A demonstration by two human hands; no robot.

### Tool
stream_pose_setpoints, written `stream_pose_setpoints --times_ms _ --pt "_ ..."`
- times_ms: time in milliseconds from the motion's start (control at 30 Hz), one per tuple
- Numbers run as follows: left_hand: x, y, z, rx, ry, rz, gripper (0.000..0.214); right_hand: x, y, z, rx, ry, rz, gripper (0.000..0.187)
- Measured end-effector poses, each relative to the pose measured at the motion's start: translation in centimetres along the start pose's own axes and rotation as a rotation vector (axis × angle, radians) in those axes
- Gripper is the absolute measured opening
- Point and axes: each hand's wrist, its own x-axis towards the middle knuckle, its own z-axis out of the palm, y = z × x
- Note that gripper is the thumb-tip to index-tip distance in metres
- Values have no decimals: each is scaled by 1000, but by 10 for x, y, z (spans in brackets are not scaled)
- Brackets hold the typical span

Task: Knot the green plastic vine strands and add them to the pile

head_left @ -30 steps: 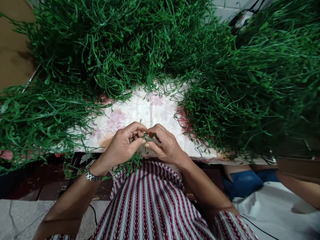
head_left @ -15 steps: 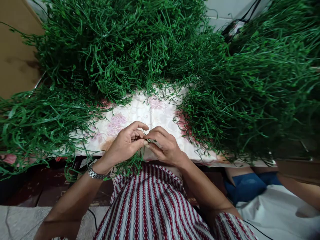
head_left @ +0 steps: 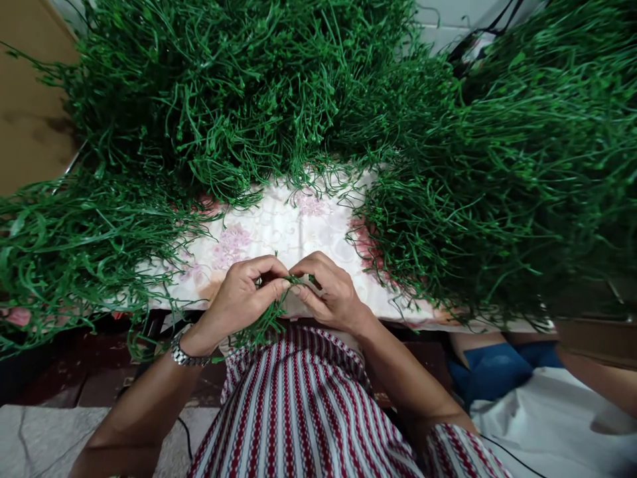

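Green stems (head_left: 263,323) are drooping, probably light, bruisable, wanting mid-length holds; left hand (head_left: 249,290) and right hand (head_left: 328,290) are pinching them.

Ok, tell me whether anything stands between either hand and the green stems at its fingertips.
Nothing visible does: the left hand and right hand both pinch the stems directly, near the front edge of the flowered tablecloth.
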Motion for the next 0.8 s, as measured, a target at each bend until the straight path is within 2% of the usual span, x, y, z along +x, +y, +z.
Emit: stream_pose_setpoints --times_ms 300,433,533,600,800 --pt "0 -8 3 -175 -66 -105 10 -10 2 11 -80 123 -66 23" --pt "0 -11 6 -264 -36 -145 10 -12 2 14 -110 129 -90 16" --pt "-2 -9 7 -232 -6 -135 11 -10 2 12 -110 66 -65 5" --pt "-2 -7 5 -164 -18 -114 11 -9 1 9 -75 -8 -33 7" --pt "-2 -4 -5 -69 -242 -146 10 -7 -4 -4 17 -250 -19 12"
